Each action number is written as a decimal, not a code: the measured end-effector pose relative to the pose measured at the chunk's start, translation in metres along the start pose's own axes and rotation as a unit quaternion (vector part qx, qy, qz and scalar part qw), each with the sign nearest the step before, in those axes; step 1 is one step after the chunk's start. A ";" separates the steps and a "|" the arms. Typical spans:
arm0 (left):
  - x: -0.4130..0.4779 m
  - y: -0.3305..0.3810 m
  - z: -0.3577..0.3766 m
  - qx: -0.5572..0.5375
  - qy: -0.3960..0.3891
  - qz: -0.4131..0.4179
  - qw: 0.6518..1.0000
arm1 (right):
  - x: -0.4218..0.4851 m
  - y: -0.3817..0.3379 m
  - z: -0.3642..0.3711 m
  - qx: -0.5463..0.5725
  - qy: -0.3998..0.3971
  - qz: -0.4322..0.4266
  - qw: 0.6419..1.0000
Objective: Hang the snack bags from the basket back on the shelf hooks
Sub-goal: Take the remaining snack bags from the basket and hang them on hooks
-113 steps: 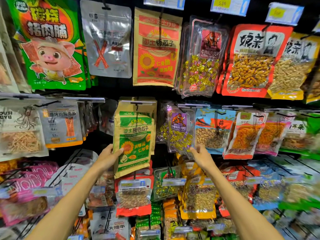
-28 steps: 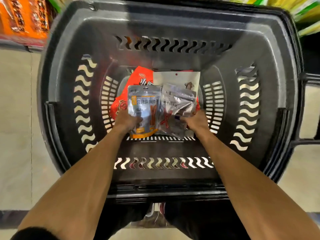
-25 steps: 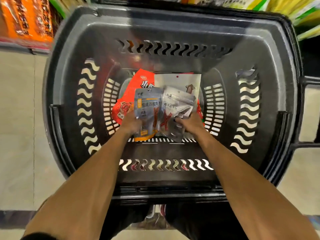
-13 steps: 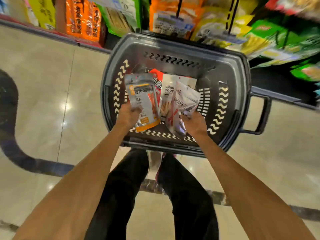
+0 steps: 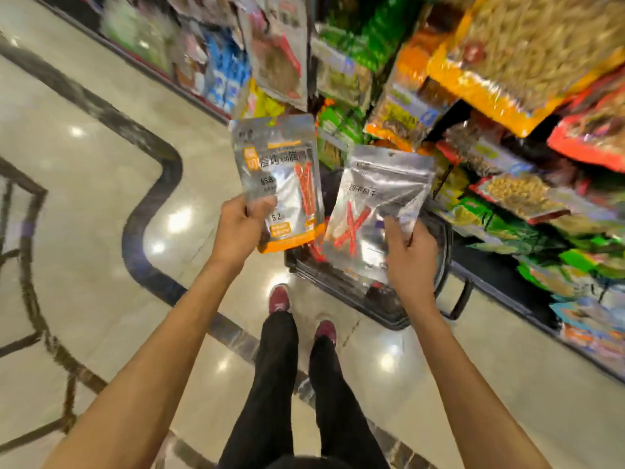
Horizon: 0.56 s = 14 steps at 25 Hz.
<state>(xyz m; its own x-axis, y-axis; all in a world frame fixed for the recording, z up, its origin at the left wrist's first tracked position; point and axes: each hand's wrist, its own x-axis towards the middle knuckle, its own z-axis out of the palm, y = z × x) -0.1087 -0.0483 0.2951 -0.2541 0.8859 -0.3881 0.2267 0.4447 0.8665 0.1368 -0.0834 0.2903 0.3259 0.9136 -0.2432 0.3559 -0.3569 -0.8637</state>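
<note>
Left grip (image 5: 241, 228) is clamped on the lower left edge of the orange-trimmed bag (image 5: 280, 184), thumb across the front. Right grip (image 5: 411, 255) pinches the lower right part of the silver bag (image 5: 375, 211). Both bags are held upright above the basket (image 5: 341, 292), labels toward the camera and top edges up. Holding them low probably keeps the header strips clear of the fingers for hooking; the hang holes are too blurred to make out. The two bags sit side by side, nearly touching at their lower corners, so each can go to its own hook. The basket stands on the floor (image 5: 101, 214) just ahead of the shoes (image 5: 279, 297), mostly hidden behind the silver bag; what remains inside it cannot be told. The shelf (image 5: 497, 275) runs to the right of and beyond the basket, crowded with hanging packs (image 5: 507, 62) in yellow, green and red. No free hook is distinguishable through the motion blur. Likely obstacles are packs already hanging in front of the target hooks, and the basket itself between feet and shelf.
</note>
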 end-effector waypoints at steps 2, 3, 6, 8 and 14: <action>-0.019 0.039 -0.035 -0.011 0.042 0.042 0.998 | -0.010 -0.051 -0.008 0.027 -0.006 -0.039 0.999; -0.029 0.056 -0.055 -0.021 0.061 0.059 0.996 | -0.016 -0.078 -0.010 0.043 -0.013 -0.058 0.997; -0.056 0.097 -0.109 -0.062 0.088 0.097 0.990 | -0.027 -0.140 -0.006 0.107 -0.020 -0.092 0.990; -0.069 0.120 -0.149 -0.091 0.089 0.118 0.985 | -0.038 -0.183 0.002 0.157 -0.015 -0.092 0.983; -0.105 0.184 -0.266 -0.173 0.128 0.206 0.955 | -0.098 -0.278 0.037 0.213 -0.087 -0.130 0.964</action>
<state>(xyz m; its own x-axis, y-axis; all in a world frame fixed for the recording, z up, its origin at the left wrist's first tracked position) -0.2906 -0.0950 0.5793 -0.4417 0.8953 0.0583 0.0432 -0.0436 0.9981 -0.0263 -0.0661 0.5378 0.1101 0.9934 -0.0319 0.0009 -0.0322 -0.9995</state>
